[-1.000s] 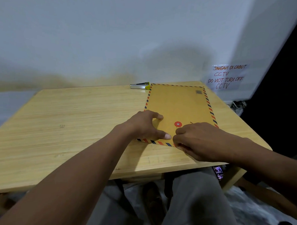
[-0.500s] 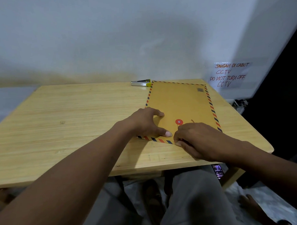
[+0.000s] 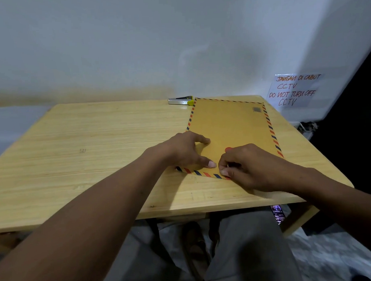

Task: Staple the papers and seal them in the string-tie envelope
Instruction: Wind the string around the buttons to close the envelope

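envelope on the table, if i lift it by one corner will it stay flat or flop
The envelope would probably sag: it looks like thin paper lying flat on the table. It is likely light, so it may slide when pushed, which may be why the left hand presses it down. The right hand pinches near its front edge.

One envelope (image 3: 230,128), one stapler (image 3: 180,100), one table (image 3: 96,143), one wall notice (image 3: 294,90), two hands.
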### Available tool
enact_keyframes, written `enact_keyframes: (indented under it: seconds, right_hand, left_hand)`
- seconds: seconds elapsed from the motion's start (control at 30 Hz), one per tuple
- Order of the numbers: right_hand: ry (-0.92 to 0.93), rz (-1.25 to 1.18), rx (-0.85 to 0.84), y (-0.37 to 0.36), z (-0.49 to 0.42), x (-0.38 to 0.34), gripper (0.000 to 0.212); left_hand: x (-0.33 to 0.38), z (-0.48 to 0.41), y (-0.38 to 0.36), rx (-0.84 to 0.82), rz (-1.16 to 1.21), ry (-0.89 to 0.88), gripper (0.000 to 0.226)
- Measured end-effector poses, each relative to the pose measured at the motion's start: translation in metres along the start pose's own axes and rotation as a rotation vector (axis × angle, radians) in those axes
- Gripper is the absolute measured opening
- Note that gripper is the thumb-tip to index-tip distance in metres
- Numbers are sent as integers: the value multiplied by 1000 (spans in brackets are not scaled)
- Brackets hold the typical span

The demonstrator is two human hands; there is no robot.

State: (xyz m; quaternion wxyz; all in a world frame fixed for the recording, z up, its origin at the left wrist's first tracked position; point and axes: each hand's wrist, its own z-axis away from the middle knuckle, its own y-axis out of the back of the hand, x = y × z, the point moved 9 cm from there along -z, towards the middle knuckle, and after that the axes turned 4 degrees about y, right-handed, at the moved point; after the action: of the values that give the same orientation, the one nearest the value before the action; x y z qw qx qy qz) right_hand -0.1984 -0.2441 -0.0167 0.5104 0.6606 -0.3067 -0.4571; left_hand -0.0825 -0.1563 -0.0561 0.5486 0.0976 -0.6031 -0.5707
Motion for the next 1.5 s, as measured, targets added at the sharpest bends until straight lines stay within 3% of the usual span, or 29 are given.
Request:
enact_keyframes:
  seconds: [0.37,0.53,0.93,1.5]
  right_hand:
    - [65,162,-15,5,8,-12,15]
    - [60,186,-40,5,-25,-6,18]
    - [-186,-208,-112,12,-64,66,13]
    - [-374,-331,-110,20,-44,116,7]
  left_hand:
    - [7,7,0,-13,-8,-3,87]
    - [4,7,8,-83,62,-43,70]
    - [0,-3,14,-145,65,-55,66]
    - [1,0,12,-151,80,-33,60]
